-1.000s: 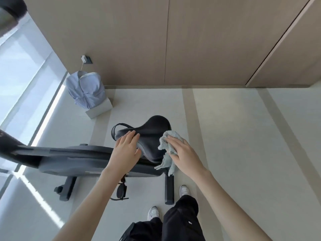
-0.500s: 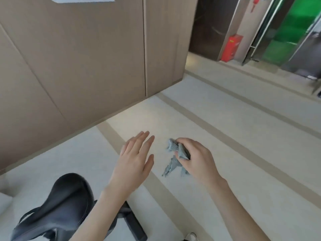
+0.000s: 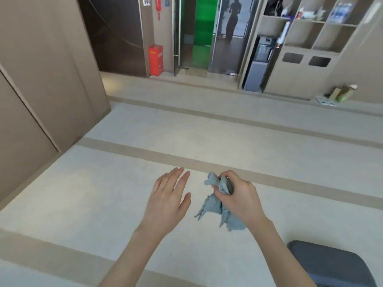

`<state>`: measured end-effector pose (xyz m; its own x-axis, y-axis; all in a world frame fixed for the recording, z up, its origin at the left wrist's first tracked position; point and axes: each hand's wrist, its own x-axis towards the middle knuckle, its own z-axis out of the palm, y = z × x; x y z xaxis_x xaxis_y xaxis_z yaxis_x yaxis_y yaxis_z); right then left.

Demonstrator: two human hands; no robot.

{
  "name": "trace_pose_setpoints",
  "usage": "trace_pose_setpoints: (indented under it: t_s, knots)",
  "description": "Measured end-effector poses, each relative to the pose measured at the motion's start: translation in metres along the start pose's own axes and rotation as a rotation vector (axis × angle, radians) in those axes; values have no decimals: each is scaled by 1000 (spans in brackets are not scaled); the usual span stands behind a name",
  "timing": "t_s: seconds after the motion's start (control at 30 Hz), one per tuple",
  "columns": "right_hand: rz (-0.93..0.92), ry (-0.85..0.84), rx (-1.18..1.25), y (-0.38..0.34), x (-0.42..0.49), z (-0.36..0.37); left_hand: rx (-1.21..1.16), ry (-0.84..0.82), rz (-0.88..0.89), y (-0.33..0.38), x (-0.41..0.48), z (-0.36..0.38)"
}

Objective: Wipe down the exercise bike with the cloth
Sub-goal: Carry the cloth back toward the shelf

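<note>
My right hand (image 3: 238, 195) is closed around a crumpled grey-blue cloth (image 3: 216, 206), whose loose ends hang down below the fist. To its left my left hand (image 3: 169, 198) is held out flat, fingers apart and holding nothing. Both hands hover in the air over the pale floor. The exercise bike is out of view.
A dark grey padded seat or cushion (image 3: 329, 264) sits at the bottom right. A beige wall panel (image 3: 41, 79) runs along the left. Far ahead are a red box (image 3: 155, 60), a glass door with a green panel (image 3: 202, 32) and open shelving (image 3: 310, 27).
The view has swung right, away from the bike; its black saddle has left the frame. Both hands came off the saddle, and my right hand bunched the cloth into its fist.
</note>
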<state>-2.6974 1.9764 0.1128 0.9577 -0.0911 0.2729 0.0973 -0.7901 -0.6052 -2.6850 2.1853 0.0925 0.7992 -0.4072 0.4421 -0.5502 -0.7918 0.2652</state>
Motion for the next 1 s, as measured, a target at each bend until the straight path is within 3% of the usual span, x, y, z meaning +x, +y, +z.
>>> trace_pose_setpoints:
  t_s: [0.27,0.63,0.83,1.0]
  knots:
    - [126,38,-27,71,43,-35,-247,-64,409,62,93,48]
    - [250,110,-21,160,150,-46,-205,-173,534,61,241,154]
    - [303,180,-55,220,253,-67,-282,-163,601,52,364,209]
    - [355,288,-86,274,330,-99,-160,-151,599,48,476,249]
